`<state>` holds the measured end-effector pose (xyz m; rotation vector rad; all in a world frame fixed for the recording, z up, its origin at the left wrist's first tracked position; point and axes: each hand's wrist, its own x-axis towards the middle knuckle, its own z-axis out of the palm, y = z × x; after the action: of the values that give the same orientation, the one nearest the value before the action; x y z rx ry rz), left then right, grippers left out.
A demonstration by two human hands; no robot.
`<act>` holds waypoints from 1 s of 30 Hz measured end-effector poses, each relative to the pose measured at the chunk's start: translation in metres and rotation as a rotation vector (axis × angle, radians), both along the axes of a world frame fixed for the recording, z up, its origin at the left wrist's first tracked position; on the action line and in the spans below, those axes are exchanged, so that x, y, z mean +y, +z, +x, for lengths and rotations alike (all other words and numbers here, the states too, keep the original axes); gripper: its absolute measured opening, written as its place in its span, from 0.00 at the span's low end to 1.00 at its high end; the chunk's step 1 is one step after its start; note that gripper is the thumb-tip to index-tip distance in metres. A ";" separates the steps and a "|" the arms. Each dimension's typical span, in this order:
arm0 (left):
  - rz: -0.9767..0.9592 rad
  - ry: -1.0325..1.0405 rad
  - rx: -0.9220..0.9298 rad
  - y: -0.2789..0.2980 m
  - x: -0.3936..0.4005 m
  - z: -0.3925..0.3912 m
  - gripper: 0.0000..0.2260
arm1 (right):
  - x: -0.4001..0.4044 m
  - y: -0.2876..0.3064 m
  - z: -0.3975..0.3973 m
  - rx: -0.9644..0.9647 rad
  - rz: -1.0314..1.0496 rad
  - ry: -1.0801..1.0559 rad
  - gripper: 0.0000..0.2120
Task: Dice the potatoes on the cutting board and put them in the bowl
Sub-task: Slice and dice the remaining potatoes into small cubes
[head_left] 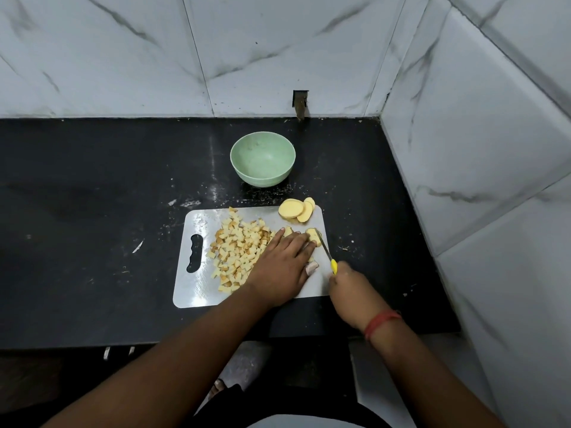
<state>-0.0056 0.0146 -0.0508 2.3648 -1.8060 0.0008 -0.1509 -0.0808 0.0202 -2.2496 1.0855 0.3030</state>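
Potato slices [312, 236] lie just beyond the left hand's [282, 267] straight fingers, which press them flat to the cutting board [197, 288]. The right hand [347, 287] grips the knife [324, 249], blade on the slices. Probably best to keep fingertips back and cut evenly. Diced cubes [238, 253] sit left of that hand; the bowl [262, 159], far beyond, holds none.

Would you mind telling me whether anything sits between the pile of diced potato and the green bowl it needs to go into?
Nothing visible does. The diced potato lies on the cutting board, and only bare black countertop separates the board's far edge from the empty green bowl. The potato slices sit off to the right.
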 end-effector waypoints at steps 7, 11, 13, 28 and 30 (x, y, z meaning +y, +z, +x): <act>0.014 -0.011 0.024 0.001 0.000 0.003 0.28 | -0.006 -0.012 0.023 0.097 -0.008 0.011 0.11; 0.006 -0.007 0.009 -0.001 0.000 0.002 0.28 | -0.007 -0.017 0.027 0.132 0.001 0.050 0.13; 0.006 -0.007 -0.016 -0.001 0.000 0.001 0.28 | -0.005 -0.018 0.025 0.172 -0.016 0.036 0.13; -0.071 -0.126 -0.096 0.001 0.009 -0.010 0.22 | -0.031 -0.004 0.044 -0.215 -0.059 -0.138 0.10; -0.071 -0.152 -0.121 0.001 0.012 -0.009 0.21 | -0.036 -0.008 0.058 -0.152 -0.085 -0.090 0.13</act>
<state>-0.0144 0.0270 -0.0498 2.2176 -2.0012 0.1899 -0.0928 -0.1166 0.0118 -2.2486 1.1334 0.0489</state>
